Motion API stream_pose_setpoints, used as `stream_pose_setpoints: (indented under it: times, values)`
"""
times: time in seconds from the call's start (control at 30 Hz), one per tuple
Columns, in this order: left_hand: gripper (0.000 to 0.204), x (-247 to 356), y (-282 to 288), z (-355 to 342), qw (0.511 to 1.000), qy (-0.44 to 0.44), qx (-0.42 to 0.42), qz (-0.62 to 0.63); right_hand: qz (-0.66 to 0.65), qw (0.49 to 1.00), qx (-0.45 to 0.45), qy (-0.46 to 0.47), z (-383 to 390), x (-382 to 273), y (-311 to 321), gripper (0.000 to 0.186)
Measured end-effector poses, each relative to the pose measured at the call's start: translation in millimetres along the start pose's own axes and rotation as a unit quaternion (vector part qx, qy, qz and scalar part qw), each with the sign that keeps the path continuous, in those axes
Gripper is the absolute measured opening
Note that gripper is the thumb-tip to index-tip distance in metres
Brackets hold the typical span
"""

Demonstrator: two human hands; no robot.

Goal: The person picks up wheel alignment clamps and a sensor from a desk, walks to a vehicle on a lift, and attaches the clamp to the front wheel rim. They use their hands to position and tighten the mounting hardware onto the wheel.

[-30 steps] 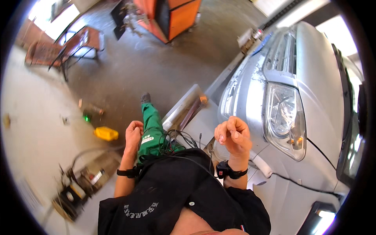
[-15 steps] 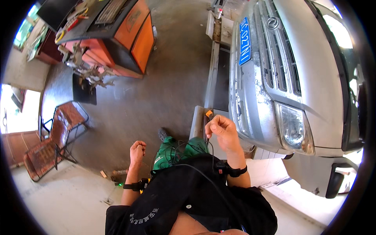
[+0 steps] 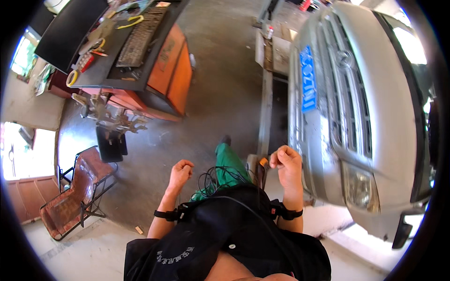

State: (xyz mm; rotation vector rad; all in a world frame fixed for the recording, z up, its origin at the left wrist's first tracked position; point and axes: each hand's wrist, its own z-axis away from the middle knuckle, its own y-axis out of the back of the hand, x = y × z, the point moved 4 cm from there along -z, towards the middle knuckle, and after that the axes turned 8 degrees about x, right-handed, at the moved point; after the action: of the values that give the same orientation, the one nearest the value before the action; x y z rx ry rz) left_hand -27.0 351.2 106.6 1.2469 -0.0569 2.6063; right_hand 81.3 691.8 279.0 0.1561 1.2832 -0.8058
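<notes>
My left hand point(image 3: 181, 174) hangs in the air to the left of my green trousers point(image 3: 228, 161), its fingers curled in a loose fist with nothing visible in them. My right hand point(image 3: 288, 165) is raised near the front of a silver van point(image 3: 375, 70), its fingers also curled in. I see nothing in that hand, and it looks apart from the van's bumper. Just left of it, lower down, is a small orange piece point(image 3: 264, 162) on a dark, narrow part. Loops of black cable point(image 3: 206, 180) hang in front of my legs.
Ahead on the left stands an orange and black workbench point(image 3: 164, 70) carrying a keyboard point(image 3: 140, 40), a monitor point(image 3: 70, 35) and yellow-handled tools. A brown folding chair point(image 3: 82, 187) is at far left. A grey metal rail point(image 3: 266, 107) runs along the floor beside the van.
My view has shifted forward and to the left, bringing the workbench closer. One leg has stepped ahead. Both hands stay curled; the right is now beside the bumper, right of the orange piece.
</notes>
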Motion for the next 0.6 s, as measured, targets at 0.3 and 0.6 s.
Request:
stream_pose_setpoints:
  times: [0.3, 0.6]
  values:
    - [0.017, 132.9, -46.5, -151.5, 0.990, -0.073, 0.014, -0.119, 0.041, 0.998, -0.044, -0.010, -231.6, -22.4, -54.9, 0.030]
    - [0.019, 328.5, -155.7, -315.1, 0.971, -0.151, -0.052, -0.177, 0.068, 0.998, -0.016, -0.006, -415.0, -125.0, -84.1, 0.031]
